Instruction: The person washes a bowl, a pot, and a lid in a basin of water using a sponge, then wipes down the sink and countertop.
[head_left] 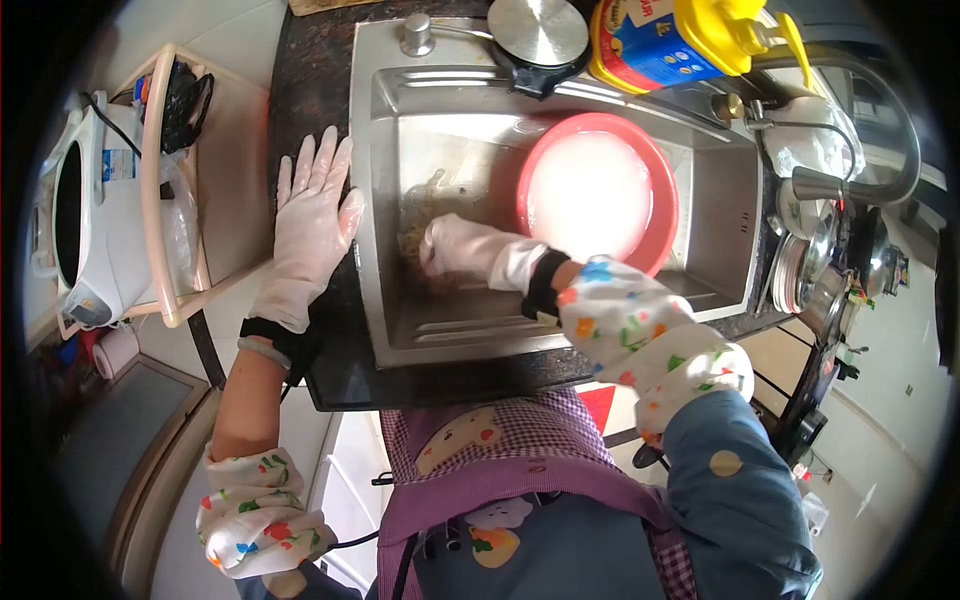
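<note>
- My right hand (455, 250), gloved, is down in the sink (720, 200), fingers curled over a brownish scrubbing pad (412, 243) that I press against the sink floor by its left wall.
- The pad looks soft, light and wet; I judge it squashes easily and could slip in a wet glove, so a full-palm hold over its top suits it best.
- My left hand (310, 225) lies flat and open on the dark counter (320, 90), just left of the sink rim, holding nothing.
- Just right of my right hand, a red basin (665, 195) leans in the sink, holding cloudy white liquid.
- Beyond it, on the far rim, stand a steel lid (538, 32) and a yellow-capped bottle (670, 40).
</note>
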